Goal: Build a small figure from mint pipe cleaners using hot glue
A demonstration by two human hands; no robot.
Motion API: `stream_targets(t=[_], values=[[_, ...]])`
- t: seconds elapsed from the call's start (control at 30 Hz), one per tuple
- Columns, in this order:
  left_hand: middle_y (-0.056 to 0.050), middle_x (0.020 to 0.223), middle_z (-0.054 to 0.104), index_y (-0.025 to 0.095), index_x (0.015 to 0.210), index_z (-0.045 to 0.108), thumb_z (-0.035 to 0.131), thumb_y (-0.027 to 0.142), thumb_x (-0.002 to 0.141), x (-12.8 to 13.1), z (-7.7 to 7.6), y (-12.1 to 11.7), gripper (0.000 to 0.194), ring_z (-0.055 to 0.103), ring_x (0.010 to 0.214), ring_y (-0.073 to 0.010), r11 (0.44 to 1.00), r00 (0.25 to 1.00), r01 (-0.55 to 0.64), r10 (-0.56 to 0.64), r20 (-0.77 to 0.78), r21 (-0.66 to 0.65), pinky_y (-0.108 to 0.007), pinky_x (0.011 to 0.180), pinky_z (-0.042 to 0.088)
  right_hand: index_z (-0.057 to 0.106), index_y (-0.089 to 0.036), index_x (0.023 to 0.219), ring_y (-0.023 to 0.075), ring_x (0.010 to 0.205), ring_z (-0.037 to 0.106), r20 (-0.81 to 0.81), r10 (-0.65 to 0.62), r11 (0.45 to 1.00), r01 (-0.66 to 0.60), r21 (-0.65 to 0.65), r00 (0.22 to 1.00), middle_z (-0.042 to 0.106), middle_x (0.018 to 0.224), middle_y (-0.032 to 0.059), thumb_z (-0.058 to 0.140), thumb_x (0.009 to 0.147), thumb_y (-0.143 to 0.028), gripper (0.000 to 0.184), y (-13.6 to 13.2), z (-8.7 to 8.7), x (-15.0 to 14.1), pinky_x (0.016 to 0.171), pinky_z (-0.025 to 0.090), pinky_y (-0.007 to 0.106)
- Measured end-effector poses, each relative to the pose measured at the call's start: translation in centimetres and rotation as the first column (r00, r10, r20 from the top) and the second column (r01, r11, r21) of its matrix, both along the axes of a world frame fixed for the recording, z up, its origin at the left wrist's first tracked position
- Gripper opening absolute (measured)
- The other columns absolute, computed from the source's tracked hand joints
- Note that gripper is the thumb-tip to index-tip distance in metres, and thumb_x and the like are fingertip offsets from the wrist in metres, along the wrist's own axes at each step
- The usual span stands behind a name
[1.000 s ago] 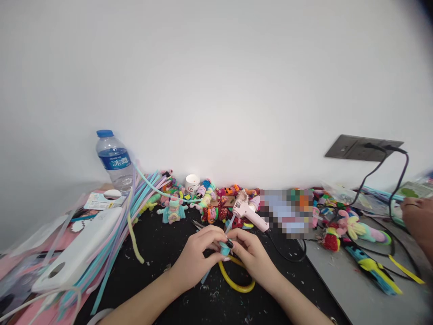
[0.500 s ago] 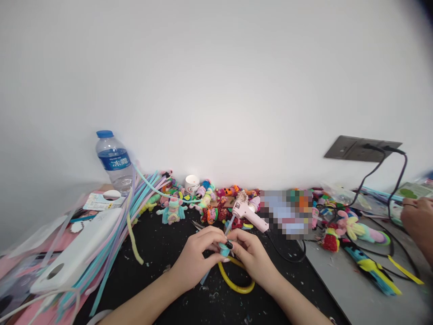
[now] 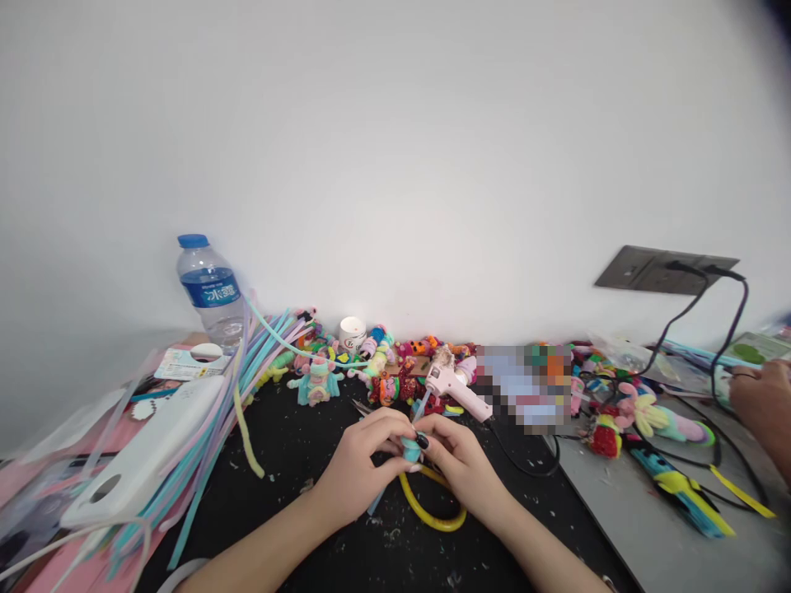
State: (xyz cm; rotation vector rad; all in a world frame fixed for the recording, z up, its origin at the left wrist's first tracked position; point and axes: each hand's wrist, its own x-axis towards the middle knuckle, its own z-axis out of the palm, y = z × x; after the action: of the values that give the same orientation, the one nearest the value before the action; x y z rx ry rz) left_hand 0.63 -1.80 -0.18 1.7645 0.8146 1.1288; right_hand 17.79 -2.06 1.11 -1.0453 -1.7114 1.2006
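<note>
Over the black work surface, my left hand (image 3: 364,457) pinches a small light-blue pipe-cleaner piece (image 3: 411,450) from the left. My right hand (image 3: 457,457) closes on the same piece from the other side, with its dark-nailed thumb against it. Most of the piece is hidden by my fingers. Beneath my right hand curves a yellow loop (image 3: 432,519), apart from or touching the piece, I cannot tell which. A short blue strip (image 3: 375,502) shows below my left hand. Just beyond my fingers lies a pink glue gun (image 3: 458,393), nozzle toward me.
Long pastel pipe cleaners (image 3: 213,461) spread at the left beside a white holder (image 3: 148,449) and a water bottle (image 3: 210,288). Colourful fuzzy figures (image 3: 318,383) line the wall with a paper cup (image 3: 352,333). Cords hang from the socket plate (image 3: 661,269); another person's hand (image 3: 763,403) is at far right.
My fingers have shifted slightly on the light-blue piece, which stays between both hands. The whole view has moved a little; the other person's hand remains at the right.
</note>
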Motion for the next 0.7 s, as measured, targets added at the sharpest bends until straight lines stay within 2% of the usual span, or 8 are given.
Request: stream_targets(t=[0.27, 0.43, 0.6, 0.7], values=[[-0.004, 0.095, 0.056, 0.018, 0.085, 0.060, 0.065, 0.007, 0.068, 0.02, 0.11, 0.05, 0.020, 0.060, 0.079, -0.0150, 0.999, 1.000, 0.000, 0.000, 0.005, -0.032, -0.026, 0.071, 0.055, 0.062, -0.016, 0.089, 0.0147, 0.071, 0.051, -0.019, 0.023, 1.000, -0.023, -0.011, 1.000, 0.058, 0.075, 0.0012, 0.049, 0.086, -0.035, 0.024, -0.12, 0.11, 0.08, 0.065, 0.040, 0.024], [-0.005, 0.095, 0.056, 0.017, 0.086, 0.061, 0.064, 0.007, 0.068, 0.03, 0.23, -0.07, 0.020, 0.060, 0.081, -0.0159, 0.999, 1.000, -0.004, 0.004, 0.001, -0.041, -0.026, 0.072, 0.055, 0.061, -0.016, 0.091, 0.0113, 0.060, 0.045, -0.054, 0.034, 0.999, -0.035, -0.031, 0.998, 0.051, 0.067, -0.0017, 0.041, 0.089, -0.040, 0.031, -0.21, -0.10, 0.25, 0.057, 0.037, 0.022], [-0.005, 0.096, 0.057, 0.018, 0.086, 0.061, 0.064, 0.009, 0.069, 0.03, 0.12, -0.06, 0.019, 0.060, 0.081, -0.0160, 0.999, 1.000, -0.005, 0.006, 0.004, -0.045, -0.026, 0.071, 0.055, 0.061, -0.016, 0.090, 0.0158, 0.073, 0.053, 0.002, 0.028, 1.000, -0.028, -0.011, 1.000, 0.058, 0.075, 0.0018, 0.050, 0.085, -0.039, 0.026, -0.27, 0.41, -0.06, 0.067, 0.042, 0.025], [-0.005, 0.096, 0.058, 0.018, 0.087, 0.061, 0.065, 0.009, 0.068, 0.07, 0.04, 0.01, 0.021, 0.060, 0.080, -0.0162, 0.999, 1.000, -0.002, 0.002, -0.004, -0.038, -0.026, 0.071, 0.055, 0.062, -0.016, 0.088, 0.0161, 0.072, 0.055, 0.048, 0.011, 1.000, -0.012, 0.008, 0.999, 0.061, 0.076, 0.0025, 0.050, 0.086, -0.035, 0.023, -0.23, 0.47, -0.13, 0.067, 0.044, 0.026]])
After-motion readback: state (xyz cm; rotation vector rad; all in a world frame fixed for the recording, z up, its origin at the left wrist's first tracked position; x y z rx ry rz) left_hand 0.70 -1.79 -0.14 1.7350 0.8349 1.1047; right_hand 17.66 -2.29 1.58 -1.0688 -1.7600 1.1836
